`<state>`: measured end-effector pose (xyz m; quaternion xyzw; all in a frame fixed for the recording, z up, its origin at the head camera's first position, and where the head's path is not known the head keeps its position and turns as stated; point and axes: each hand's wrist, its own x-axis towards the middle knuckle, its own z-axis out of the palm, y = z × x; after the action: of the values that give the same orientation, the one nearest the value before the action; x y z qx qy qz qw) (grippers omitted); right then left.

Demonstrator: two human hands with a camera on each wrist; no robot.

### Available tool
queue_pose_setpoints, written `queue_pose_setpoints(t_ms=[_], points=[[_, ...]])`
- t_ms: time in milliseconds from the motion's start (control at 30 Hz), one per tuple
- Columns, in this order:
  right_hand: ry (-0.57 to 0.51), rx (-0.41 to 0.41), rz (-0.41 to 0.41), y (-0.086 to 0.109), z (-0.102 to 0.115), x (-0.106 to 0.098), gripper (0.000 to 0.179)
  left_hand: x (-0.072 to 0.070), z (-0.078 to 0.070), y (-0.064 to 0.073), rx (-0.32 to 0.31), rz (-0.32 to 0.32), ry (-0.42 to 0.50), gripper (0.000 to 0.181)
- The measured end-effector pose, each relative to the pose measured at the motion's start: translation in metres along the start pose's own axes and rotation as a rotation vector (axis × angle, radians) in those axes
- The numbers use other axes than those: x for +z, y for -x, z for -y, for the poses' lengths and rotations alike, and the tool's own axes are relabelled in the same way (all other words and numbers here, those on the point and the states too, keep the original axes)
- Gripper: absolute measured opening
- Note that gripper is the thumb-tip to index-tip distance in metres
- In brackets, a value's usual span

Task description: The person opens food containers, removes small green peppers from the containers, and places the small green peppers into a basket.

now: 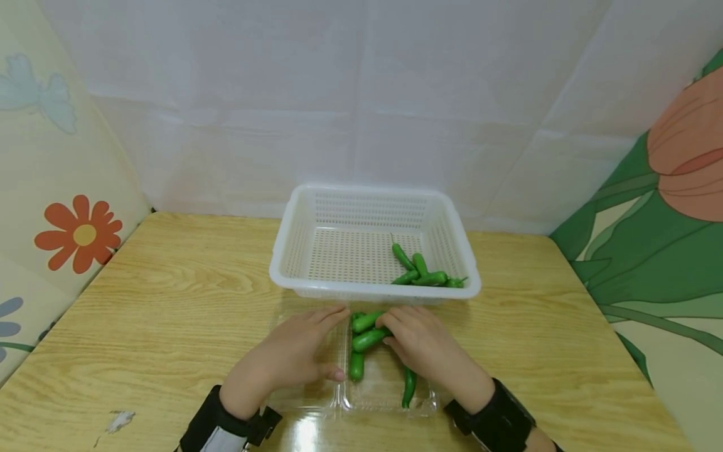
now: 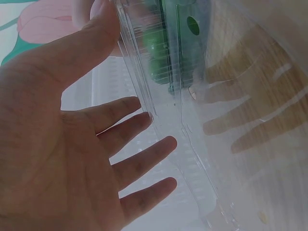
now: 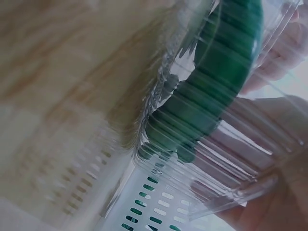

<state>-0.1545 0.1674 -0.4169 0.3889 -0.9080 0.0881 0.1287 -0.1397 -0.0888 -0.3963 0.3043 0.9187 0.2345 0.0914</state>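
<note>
A clear plastic clamshell box (image 1: 377, 394) lies open on the table, its lid (image 1: 307, 397) flat to the left. Several green chili peppers (image 1: 356, 366) are in its right half, and one curved pepper (image 1: 409, 388) lies along the right side. My right hand (image 1: 426, 345) reaches over the right wall, fingers curled at the end of a green pepper (image 1: 368, 340). My left hand (image 1: 294, 351) is over the lid with fingers extended, the thumb near the box's hinge. In the left wrist view, the left fingers (image 2: 144, 159) are spread beside the clear plastic.
Behind the box stands a white perforated basket (image 1: 373, 289), with several green peppers (image 1: 430, 279) in its right front corner. A white sheet (image 1: 361, 113) hangs at the back of the wooden table (image 1: 186, 282). Flower-patterned panels flank both sides.
</note>
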Motion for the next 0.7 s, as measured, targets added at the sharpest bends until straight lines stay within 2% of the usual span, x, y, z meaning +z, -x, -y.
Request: queue_pose_setpoints(t_ms=[300,700], points=[[0.009,-0.029,-0.024,0.0,0.002,-0.004,0.031,0.0,0.001,0.0,0.008,-0.003,-0.005,0.096],[-0.007,-0.06,-0.103,0.002,0.003,-0.015,0.036,0.001,0.001,-0.001,0.008,-0.003,-0.009,0.095]])
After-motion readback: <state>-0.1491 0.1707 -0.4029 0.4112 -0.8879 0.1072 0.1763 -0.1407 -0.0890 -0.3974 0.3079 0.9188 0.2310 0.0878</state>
